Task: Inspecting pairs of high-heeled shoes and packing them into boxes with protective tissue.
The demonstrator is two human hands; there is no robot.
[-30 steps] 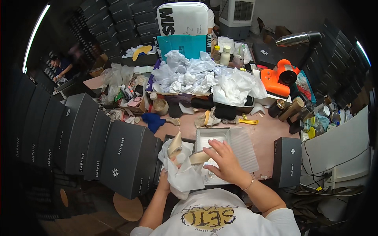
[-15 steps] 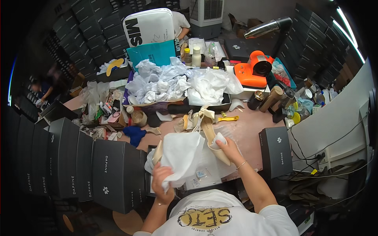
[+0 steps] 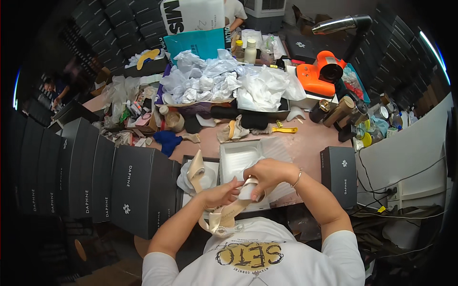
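Observation:
Close to my chest, my left hand [image 3: 220, 194] and my right hand [image 3: 266, 174] both hold a beige pointed high-heel shoe [image 3: 224, 217]. The right hand's fingers press white tissue paper [image 3: 247, 191] at the shoe's opening. A second beige shoe [image 3: 195, 170] stands on crumpled white paper in an open black shoe box [image 3: 183, 164] just left of my hands. The box's white-lined lid [image 3: 238, 157] lies open beyond my hands.
A row of black shoe boxes [image 3: 100, 186] stands at my left. Another black box [image 3: 338, 174] lies at my right. Heaps of white tissue paper [image 3: 224, 83], an orange machine [image 3: 317, 76], bottles, a yellow tool [image 3: 285, 129] and small clutter fill the far table. A person [image 3: 57, 90] sits far left.
The big sheet of white paper I held up is gone from my hands. Both hands have come down toward my chest and now grip the beige shoe with a small wad of tissue.

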